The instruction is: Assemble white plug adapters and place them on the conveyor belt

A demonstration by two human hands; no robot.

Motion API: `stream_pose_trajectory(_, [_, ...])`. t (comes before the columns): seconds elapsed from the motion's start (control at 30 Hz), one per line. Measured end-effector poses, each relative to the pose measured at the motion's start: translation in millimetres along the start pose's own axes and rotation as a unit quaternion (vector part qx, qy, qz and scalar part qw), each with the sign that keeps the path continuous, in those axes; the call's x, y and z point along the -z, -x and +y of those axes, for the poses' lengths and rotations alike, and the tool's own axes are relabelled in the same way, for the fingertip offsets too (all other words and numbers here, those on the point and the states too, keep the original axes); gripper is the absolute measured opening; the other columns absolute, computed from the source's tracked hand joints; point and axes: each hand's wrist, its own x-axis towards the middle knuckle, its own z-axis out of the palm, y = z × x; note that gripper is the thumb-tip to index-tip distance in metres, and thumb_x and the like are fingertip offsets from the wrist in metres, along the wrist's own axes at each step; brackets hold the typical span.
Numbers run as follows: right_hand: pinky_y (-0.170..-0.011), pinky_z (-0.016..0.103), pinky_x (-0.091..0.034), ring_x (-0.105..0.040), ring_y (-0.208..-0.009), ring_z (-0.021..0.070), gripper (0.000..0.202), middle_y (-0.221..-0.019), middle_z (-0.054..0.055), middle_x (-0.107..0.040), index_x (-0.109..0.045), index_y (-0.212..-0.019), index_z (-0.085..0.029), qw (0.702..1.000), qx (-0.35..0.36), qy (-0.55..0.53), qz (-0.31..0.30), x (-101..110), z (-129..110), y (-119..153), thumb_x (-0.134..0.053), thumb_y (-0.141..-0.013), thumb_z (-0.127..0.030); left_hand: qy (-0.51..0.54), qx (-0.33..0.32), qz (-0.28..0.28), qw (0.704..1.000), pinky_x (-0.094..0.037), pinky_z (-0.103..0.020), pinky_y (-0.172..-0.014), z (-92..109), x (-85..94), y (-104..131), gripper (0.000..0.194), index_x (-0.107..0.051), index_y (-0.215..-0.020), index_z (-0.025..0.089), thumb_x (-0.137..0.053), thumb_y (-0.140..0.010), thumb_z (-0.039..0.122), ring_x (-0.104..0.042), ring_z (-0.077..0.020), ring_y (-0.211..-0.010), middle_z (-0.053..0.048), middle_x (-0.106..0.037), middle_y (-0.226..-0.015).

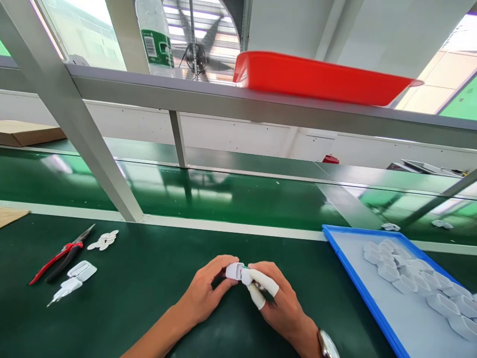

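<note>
Over the dark green table (149,278), near the bottom centre, my left hand (209,287) pinches a small white plastic housing (234,271) between thumb and fingers. My right hand (281,303), with white covers on two fingertips and a watch at the wrist, is closed on a small white round part (246,276) held against the housing's right side. A bit of green shows between the two pieces. Finer detail there is too small to tell.
Red-and-black pliers (67,253) and white plastic pieces (82,271) lie on the left. A blue-rimmed tray (357,283) with many white housings is at right. Behind runs a green belt (238,194), under a metal frame holding a red tray (316,77) and a bottle (156,44).
</note>
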Motion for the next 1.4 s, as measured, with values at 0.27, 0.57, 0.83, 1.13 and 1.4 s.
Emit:
stream_pose_trajectory(0.27, [-0.086, 0.042, -0.063, -0.066, -0.102, 0.0237, 0.060, -0.115, 0.013, -0.068, -0.045, -0.148, -0.023, 0.999, 0.013, 0.044, -0.027, 1.8, -0.9, 3.1, -0.059, -0.094, 0.000, -0.023, -0.037, 0.021, 0.999, -0.061, -0.033, -0.096, -1.0, 2.2, 0.4, 0.028, -0.070, -0.122, 0.029, -0.067, -0.095, 0.027, -0.073, -0.0220, -0.109, -0.004, -0.076, -0.122])
stream_pose_trajectory(0.57, [-0.084, 0.042, -0.062, -0.066, -0.099, 0.0250, 0.055, -0.111, 0.015, -0.068, -0.049, -0.145, -0.018, 0.996, 0.018, 0.078, -0.037, 2.7, -5.1, 2.2, -0.057, -0.094, -0.001, -0.052, -0.082, 0.034, 0.995, -0.060, -0.037, -0.102, -0.4, 3.4, -0.6, 0.029, -0.071, -0.124, 0.030, -0.066, -0.096, 0.024, -0.073, -0.0234, -0.112, -0.004, -0.077, -0.122])
stream_pose_trajectory(0.83, [-0.085, 0.042, -0.061, -0.065, -0.100, 0.0255, 0.053, -0.113, 0.016, -0.068, -0.049, -0.144, -0.016, 0.996, 0.012, 0.075, -0.049, 2.3, -3.8, 3.5, -0.057, -0.094, 0.001, -0.060, -0.090, 0.024, 0.994, -0.058, -0.034, -0.103, -0.8, 4.1, 1.0, 0.033, -0.069, -0.127, 0.032, -0.067, -0.096, 0.023, -0.073, -0.0218, -0.112, -0.002, -0.076, -0.123])
stream_pose_trajectory(1.13, [-0.084, 0.043, -0.062, -0.066, -0.102, 0.0252, 0.054, -0.114, 0.014, -0.068, -0.047, -0.147, -0.021, 0.996, 0.000, 0.065, -0.054, 0.3, -2.2, 5.7, -0.054, -0.097, -0.002, -0.064, -0.083, 0.006, 0.994, -0.058, -0.035, -0.104, -1.2, 5.5, 1.2, 0.031, -0.069, -0.128, 0.031, -0.067, -0.097, 0.027, -0.072, -0.0226, -0.113, -0.004, -0.076, -0.123])
stream_pose_trajectory(1.4, [-0.084, 0.041, -0.061, -0.063, -0.102, 0.0244, 0.054, -0.112, 0.014, -0.067, -0.046, -0.147, -0.019, 0.997, 0.004, 0.042, -0.066, -1.5, 2.2, 8.3, -0.054, -0.097, 0.000, -0.056, -0.083, 0.008, 0.995, -0.058, -0.033, -0.102, -0.9, 3.6, 3.0, 0.032, -0.069, -0.126, 0.032, -0.069, -0.095, 0.025, -0.073, -0.0218, -0.111, -0.002, -0.076, -0.121])
